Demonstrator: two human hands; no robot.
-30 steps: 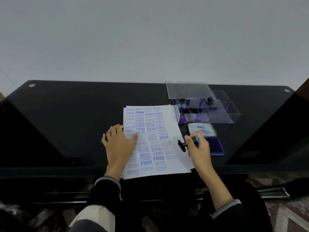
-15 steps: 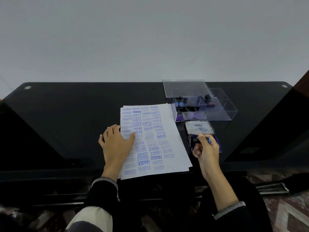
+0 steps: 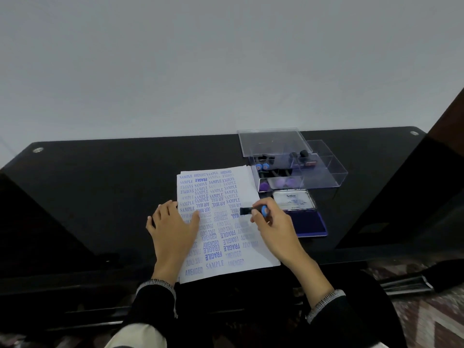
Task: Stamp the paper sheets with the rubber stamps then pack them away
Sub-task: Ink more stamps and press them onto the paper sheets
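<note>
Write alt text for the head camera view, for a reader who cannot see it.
A person's right hand holds a black rubber stamp over a paper sheet crowded with blue stamped words, while the left hand rests flat on the sheet. To the right on the black table lie an open ink pad and a clear box of stamps.

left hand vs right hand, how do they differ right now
The left hand lies flat with fingers spread, pressing the paper sheets; the right hand is curled, pinching a rubber stamp. The left hand holds nothing; the right hand carries the stamp over the sheets. Both are above the stamped paper.
</note>
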